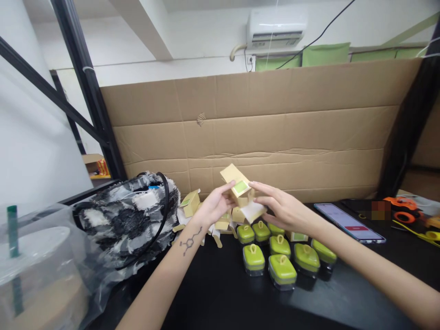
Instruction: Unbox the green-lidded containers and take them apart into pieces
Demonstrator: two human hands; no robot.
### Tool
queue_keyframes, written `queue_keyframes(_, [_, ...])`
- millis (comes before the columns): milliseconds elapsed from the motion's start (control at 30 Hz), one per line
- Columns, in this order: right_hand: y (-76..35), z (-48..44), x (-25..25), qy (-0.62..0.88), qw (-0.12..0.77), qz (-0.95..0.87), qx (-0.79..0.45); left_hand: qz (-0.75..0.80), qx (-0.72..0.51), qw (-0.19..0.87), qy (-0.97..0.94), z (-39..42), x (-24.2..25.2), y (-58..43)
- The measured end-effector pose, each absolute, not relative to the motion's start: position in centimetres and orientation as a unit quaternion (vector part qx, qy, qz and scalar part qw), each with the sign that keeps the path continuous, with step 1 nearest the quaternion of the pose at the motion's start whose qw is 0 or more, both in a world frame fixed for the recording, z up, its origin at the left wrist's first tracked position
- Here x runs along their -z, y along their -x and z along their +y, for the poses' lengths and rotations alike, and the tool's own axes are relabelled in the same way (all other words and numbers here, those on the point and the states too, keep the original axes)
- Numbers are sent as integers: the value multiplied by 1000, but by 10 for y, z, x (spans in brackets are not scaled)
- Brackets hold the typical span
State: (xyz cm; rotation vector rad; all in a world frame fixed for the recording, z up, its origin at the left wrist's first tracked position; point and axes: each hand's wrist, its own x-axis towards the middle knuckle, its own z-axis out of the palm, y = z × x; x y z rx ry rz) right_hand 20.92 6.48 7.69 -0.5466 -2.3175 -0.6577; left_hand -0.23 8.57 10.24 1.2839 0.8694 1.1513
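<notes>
Currently, on my remote feed, the left hand point(217, 202) grips a small cream cardboard box point(241, 187) above the smooth black table point(206, 293). The right hand point(282, 208) has its fingers at the box; whether it grips, I cannot tell. Green-lidded clear plastic containers point(282, 270) stand below. Behind rises a creased brown cardboard sheet point(247, 119), and a white air conditioner point(277, 28) hangs beyond.

The black desk point(220, 298) carries a cluster of green-lidded tubs point(282, 270); left of them lie loose boxes point(190, 204), then a shaggy bag point(129, 217). To the right lies a phone point(349, 223).
</notes>
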Motion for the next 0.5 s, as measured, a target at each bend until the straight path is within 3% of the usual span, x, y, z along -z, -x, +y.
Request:
queue_keyframes(133, [-241,69,-100,370,236,-891,115,478,-561,372,-564,102,-99,22])
queue_keyframes(233, [-263,86,-97,478,178,-858,61,544,-533,223,-608,115,-92,42])
queue_keyframes(500, [-259,128,-33,669,223,-709,27,619,-294,-24,-728,122,-68,54])
